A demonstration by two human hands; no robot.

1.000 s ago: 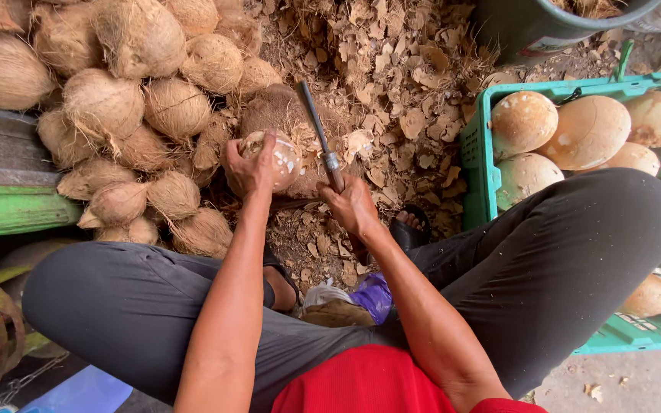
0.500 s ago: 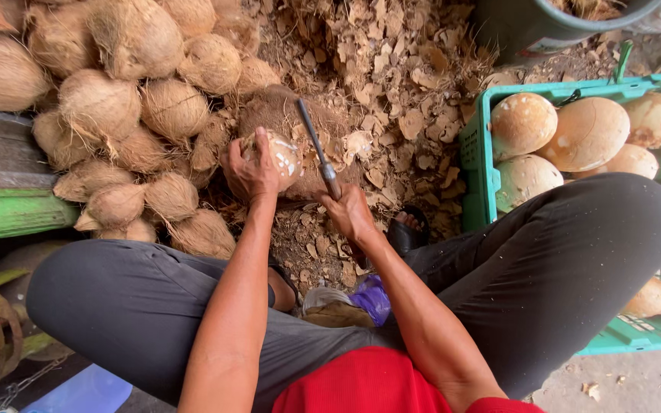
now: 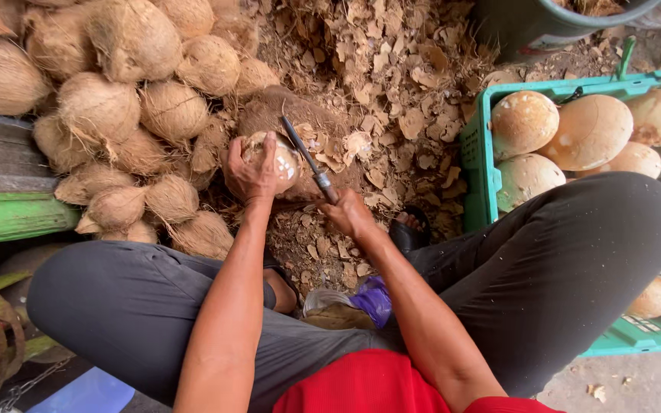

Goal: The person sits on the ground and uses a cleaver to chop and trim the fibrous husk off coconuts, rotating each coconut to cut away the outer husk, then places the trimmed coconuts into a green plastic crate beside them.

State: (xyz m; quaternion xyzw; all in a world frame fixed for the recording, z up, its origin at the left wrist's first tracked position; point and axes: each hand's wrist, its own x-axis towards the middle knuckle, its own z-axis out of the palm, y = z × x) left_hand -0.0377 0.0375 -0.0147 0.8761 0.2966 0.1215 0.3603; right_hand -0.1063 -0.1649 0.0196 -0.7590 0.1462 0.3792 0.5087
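Observation:
My left hand (image 3: pixel 250 172) grips a partly peeled coconut (image 3: pixel 278 159), pale flesh showing between brown shell patches, pressed against a dark stump (image 3: pixel 288 115). My right hand (image 3: pixel 346 214) is closed around the handle of a knife (image 3: pixel 305 158), whose thin dark blade points up and left and lies against the coconut's right side. Both forearms reach forward between my knees in grey trousers.
A heap of husky brown coconuts (image 3: pixel 116 115) lies at the left. Shell shavings (image 3: pixel 392 92) cover the ground ahead. A green crate (image 3: pixel 477 164) at the right holds peeled pale coconuts (image 3: pixel 589 131). A green wooden plank (image 3: pixel 9 218) sits at far left, a dark tub (image 3: pixel 529 27) top right.
The knife blade has swung down from standing nearly upright to lying against the coconut. My left hand has turned the coconut slightly.

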